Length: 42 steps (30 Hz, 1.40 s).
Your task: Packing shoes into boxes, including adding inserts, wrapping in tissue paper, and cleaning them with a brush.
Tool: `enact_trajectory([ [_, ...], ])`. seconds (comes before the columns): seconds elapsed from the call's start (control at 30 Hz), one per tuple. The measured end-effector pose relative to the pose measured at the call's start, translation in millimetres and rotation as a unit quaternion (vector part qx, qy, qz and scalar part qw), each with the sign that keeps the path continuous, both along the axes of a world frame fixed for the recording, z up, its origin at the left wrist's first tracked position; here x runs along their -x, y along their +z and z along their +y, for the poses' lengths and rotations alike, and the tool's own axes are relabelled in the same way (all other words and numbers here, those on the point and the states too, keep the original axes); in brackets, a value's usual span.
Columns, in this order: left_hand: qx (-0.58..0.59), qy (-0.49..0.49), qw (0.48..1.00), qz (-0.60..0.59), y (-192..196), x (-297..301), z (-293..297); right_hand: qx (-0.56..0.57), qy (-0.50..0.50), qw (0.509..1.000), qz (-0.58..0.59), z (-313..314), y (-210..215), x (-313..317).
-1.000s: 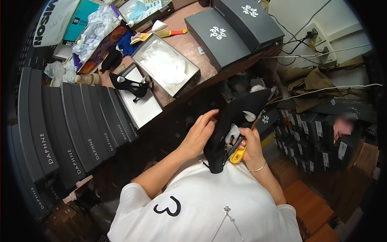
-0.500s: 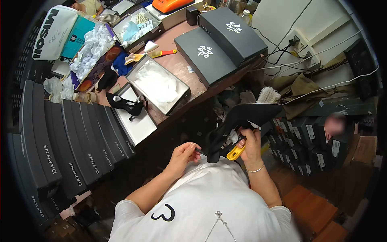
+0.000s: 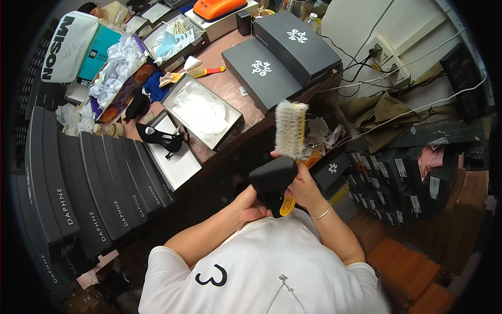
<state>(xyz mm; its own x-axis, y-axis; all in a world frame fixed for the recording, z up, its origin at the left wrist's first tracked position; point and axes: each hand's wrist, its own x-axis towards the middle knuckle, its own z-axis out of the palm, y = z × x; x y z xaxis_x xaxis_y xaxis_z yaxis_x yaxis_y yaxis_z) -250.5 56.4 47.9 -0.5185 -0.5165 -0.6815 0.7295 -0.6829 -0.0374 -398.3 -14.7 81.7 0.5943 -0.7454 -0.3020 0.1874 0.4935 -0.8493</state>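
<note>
A black shoe (image 3: 272, 177) is held up close in front of my body, its smooth rounded part toward the view. My left hand (image 3: 250, 205) closes on its near left side, with the fingertips partly hidden behind it. In my right hand (image 3: 307, 187) is a brush with pale, thick bristles (image 3: 289, 128) and a yellow handle (image 3: 287, 206). The bristles point up beyond the shoe, while the handle end shows below my right hand. On a white box lid (image 3: 180, 166) at the table edge lies another black high-heeled shoe (image 3: 159, 138).
An open shoebox (image 3: 238, 124) with white tissue stands on the pink table (image 3: 230, 49). Beyond it are two grey boxes (image 3: 264, 76) and a yellow-red brush (image 3: 209, 71). Shoeboxes (image 3: 89, 183) line the left; more (image 3: 389, 175) are stacked right. Cables hang by the wall socket (image 3: 384, 52).
The shoe has turned from pointing far right to a foreshortened pose nearer the middle. My right hand has moved left, and the brush bristles now stand in full view. My left hand has shifted right.
</note>
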Motion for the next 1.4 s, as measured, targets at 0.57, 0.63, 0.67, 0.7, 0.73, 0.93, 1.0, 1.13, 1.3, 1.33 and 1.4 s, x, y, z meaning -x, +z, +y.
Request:
enact_trajectory([
  [0.57, 0.044, 0.153, 0.977, -0.145, -51, -15, -9, 0.477, 0.013, 0.817, 0.325, 20, 10, 81],
  [0.63, 0.096, 0.136, 0.973, -0.159, -40, -10, -11, 0.542, 0.132, 0.737, 0.381, 37, 4, 67],
  [0.67, 0.123, 0.126, 0.970, -0.165, -37, -10, -12, 0.548, 0.165, 0.713, 0.405, 40, 1, 59],
  [0.7, 0.131, 0.124, 0.949, -0.260, -39, -15, -13, 0.550, 0.201, 0.685, 0.434, 39, 3, 65],
  [0.73, 0.237, 0.088, 0.925, -0.285, -61, -26, -9, 0.553, 0.234, 0.656, 0.457, 35, 4, 73],
  [0.93, 0.147, 0.146, 0.923, -0.324, -33, -47, -32, 0.573, 0.182, 0.603, 0.525, 11, 30, 133],
  [1.0, 0.153, 0.190, 0.921, -0.305, -68, -29, -25, 0.621, 0.182, 0.638, 0.417, 10, 29, 74],
  [1.13, 0.164, 0.264, 0.917, -0.249, -61, -51, -12, 0.560, 0.284, 0.627, 0.461, 6, -11, 100],
  [1.3, -0.081, 0.300, 0.944, -0.108, -31, -54, -25, 0.273, 0.135, 0.889, 0.342, -21, 6, 128],
  [1.33, -0.086, 0.306, 0.946, -0.058, -30, -43, -27, 0.280, 0.104, 0.909, 0.290, -26, -7, 111],
  [1.4, -0.048, 0.276, 0.958, 0.056, -47, -28, -18, 0.208, 0.147, 0.936, 0.244, -35, 2, 66],
])
